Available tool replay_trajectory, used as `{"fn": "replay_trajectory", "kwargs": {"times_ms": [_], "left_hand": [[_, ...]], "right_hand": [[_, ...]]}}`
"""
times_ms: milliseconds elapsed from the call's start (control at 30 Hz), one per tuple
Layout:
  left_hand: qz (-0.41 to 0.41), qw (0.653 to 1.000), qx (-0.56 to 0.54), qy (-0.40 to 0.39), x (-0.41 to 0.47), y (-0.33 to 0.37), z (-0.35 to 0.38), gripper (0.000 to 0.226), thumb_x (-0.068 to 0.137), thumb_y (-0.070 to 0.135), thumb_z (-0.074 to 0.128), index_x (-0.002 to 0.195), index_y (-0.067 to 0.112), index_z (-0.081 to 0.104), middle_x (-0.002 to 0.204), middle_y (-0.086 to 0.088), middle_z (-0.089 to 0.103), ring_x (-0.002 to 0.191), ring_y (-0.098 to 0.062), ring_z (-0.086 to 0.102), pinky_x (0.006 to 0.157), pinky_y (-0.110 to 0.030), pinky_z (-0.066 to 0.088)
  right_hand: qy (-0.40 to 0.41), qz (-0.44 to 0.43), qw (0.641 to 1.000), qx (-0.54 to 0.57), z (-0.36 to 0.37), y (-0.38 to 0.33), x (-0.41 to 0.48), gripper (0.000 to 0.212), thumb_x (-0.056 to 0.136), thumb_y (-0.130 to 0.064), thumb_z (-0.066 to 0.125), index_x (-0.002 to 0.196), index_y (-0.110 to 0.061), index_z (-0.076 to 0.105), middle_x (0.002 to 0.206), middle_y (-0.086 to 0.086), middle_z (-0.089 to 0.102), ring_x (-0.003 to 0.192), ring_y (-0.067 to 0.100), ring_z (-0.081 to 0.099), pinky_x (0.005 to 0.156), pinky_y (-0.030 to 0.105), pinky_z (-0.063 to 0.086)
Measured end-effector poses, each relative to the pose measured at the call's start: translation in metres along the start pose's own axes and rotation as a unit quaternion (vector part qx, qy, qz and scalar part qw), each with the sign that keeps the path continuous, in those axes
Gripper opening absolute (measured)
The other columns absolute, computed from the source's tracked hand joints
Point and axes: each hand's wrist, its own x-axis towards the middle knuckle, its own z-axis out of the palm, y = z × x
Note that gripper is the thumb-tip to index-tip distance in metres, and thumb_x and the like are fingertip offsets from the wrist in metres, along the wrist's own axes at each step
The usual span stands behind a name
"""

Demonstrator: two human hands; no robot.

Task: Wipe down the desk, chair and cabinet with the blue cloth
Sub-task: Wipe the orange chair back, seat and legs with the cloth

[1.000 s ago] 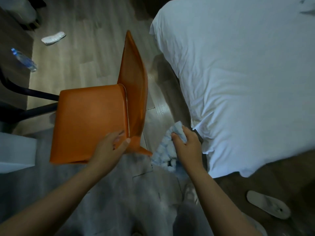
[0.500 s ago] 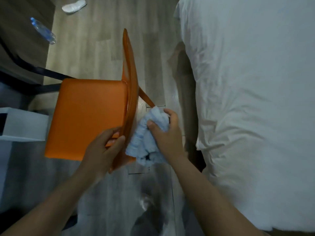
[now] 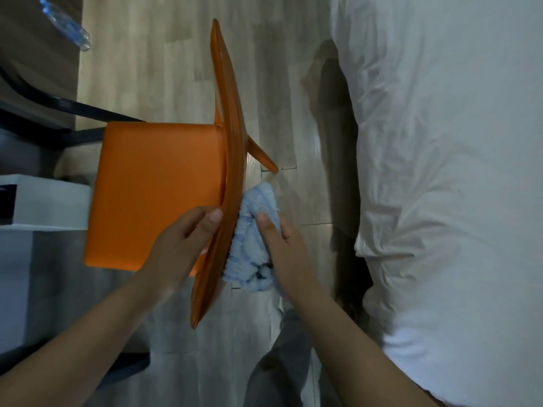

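An orange chair point(image 3: 155, 195) stands below me on the wooden floor, seen from above, its thin curved backrest point(image 3: 230, 160) running up and down the middle. My left hand point(image 3: 185, 245) grips the lower part of the backrest from the seat side, thumb on its edge. My right hand point(image 3: 282, 251) holds the bunched blue cloth point(image 3: 252, 242) and presses it against the rear face of the backrest. A dark desk point(image 3: 32, 45) with black legs is at the upper left. A white cabinet point(image 3: 44, 201) sits at the left edge.
A bed under a white sheet point(image 3: 440, 171) fills the right side, close behind the chair. A plastic water bottle point(image 3: 66, 23) lies on the desk at the upper left. My trouser leg point(image 3: 279, 362) shows at the bottom, on pale wood flooring point(image 3: 152, 54).
My right hand brought the cloth from beside the chair's corner up against the back of the backrest. The view shifted over the chair; my left hand stays on the backrest.
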Motion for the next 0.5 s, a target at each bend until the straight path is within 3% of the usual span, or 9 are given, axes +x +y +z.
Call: {"fn": "replay_trajectory", "kwargs": {"times_ms": [133, 233, 367, 500], "left_hand": [[-0.001, 1.0, 0.023, 0.015, -0.001, -0.002, 0.0, 0.029, 0.083, 0.059, 0.058, 0.101, 0.038, 0.066, 0.1, 0.017, 0.07, 0.091, 0.0, 0.065, 0.071, -0.015, 0.051], [-0.009, 0.999, 0.02, 0.029, 0.0, -0.002, 0.001, 0.04, 0.072, 0.068, 0.056, 0.099, 0.04, 0.067, 0.104, 0.011, 0.07, 0.096, -0.007, 0.066, 0.083, -0.033, 0.054], [-0.009, 0.999, -0.003, 0.039, 0.0, -0.006, 0.006, 0.036, 0.07, 0.064, 0.061, 0.095, 0.039, 0.068, 0.101, 0.007, 0.071, 0.094, -0.012, 0.067, 0.087, -0.041, 0.053], [-0.01, 0.999, 0.005, 0.044, 0.004, -0.031, 0.008, 0.057, 0.075, 0.072, 0.06, 0.12, 0.036, 0.061, 0.123, 0.004, 0.064, 0.118, -0.021, 0.059, 0.1, -0.052, 0.044]], "right_hand": [[-0.016, -0.031, 0.999, -0.022, -0.002, 0.009, 0.015, 0.019, 0.102, -0.021, 0.047, 0.11, -0.02, 0.064, 0.104, 0.014, 0.069, 0.097, 0.018, 0.068, 0.087, 0.032, 0.057], [-0.023, -0.043, 0.998, -0.047, -0.005, 0.021, 0.039, 0.018, 0.102, -0.021, 0.048, 0.101, -0.029, 0.063, 0.108, 0.021, 0.066, 0.095, 0.018, 0.067, 0.09, 0.033, 0.055], [-0.038, -0.033, 0.995, -0.088, -0.012, 0.048, 0.067, 0.019, 0.096, -0.034, 0.049, 0.109, -0.029, 0.062, 0.107, 0.004, 0.07, 0.102, 0.016, 0.067, 0.093, 0.037, 0.054], [-0.051, -0.037, 0.989, -0.132, -0.022, 0.081, 0.094, 0.018, 0.098, -0.021, 0.049, 0.099, -0.015, 0.065, 0.095, 0.012, 0.071, 0.09, 0.023, 0.069, 0.082, 0.04, 0.058]]}}
